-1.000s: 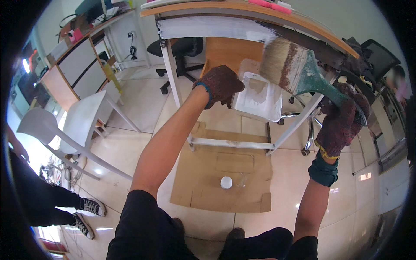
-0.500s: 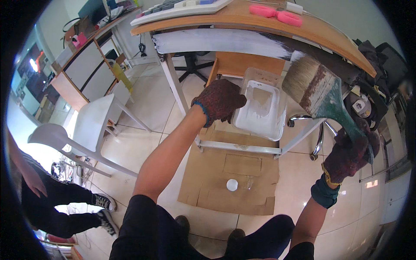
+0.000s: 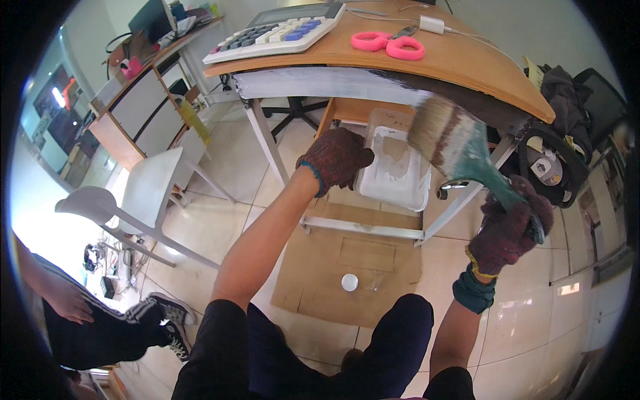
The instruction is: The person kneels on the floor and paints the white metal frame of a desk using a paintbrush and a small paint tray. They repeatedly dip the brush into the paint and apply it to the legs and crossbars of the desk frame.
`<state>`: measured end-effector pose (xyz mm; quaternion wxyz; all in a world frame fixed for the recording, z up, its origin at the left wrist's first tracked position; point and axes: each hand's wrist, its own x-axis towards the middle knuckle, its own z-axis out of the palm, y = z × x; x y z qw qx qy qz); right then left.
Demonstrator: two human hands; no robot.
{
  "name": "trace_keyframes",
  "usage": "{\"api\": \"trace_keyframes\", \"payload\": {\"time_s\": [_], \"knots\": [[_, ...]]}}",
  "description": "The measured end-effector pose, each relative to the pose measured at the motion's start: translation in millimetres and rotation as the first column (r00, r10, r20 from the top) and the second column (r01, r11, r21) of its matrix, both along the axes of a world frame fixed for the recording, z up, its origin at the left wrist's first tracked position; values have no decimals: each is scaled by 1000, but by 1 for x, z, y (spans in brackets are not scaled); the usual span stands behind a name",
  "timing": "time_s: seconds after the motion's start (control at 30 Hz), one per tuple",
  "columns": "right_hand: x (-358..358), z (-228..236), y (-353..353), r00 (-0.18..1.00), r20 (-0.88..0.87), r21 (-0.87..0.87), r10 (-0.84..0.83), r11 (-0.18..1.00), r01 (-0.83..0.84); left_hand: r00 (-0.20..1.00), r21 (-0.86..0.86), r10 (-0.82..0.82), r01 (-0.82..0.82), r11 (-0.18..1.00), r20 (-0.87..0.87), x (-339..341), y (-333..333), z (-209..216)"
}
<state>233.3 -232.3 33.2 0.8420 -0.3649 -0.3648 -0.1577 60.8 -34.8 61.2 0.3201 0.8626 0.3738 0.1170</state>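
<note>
My left hand [image 3: 335, 161], in a dark red knit glove, is closed on the near left edge of a clear plastic tub [image 3: 425, 195] with white paint inside. My right hand [image 3: 512, 228], gloved alike, grips the green handle of a wide paintbrush [image 3: 460, 145]. Its pale bristles point up and left, their tips at the desk's front rail [image 3: 293, 83]. White covers the rail's left part, ending in a ragged edge near the bristles; the right part is dark. Bristle tips are slightly blurred, so contact is hard to judge.
On the wooden desktop [image 3: 460, 67] lie a large calculator [image 3: 283, 37], pink-handled scissors [image 3: 388, 45] and a white adapter [image 3: 432, 25]. Cardboard [image 3: 313, 267] with a white round lid [image 3: 349, 282] covers floor below. A white chair [image 3: 150, 190] and another person's legs [image 3: 100, 320] are at left.
My view has tilted, so more of the desktop shows. Both hands keep their holds on the tub and the paintbrush, which stays near the edge of the white paint.
</note>
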Motion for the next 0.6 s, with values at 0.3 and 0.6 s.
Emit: {"api": "trace_keyframes", "payload": {"time_s": [0.3, 0.6], "knots": [[-32, 13, 24, 991, 84, 87, 107, 990, -114, 993, 178, -114, 118, 977, -31, 10, -2, -9], [-25, 22, 9, 996, -51, 34, 73, 997, -72, 960, 358, -226, 272, 893, -165, 12, 26, -42]]}}
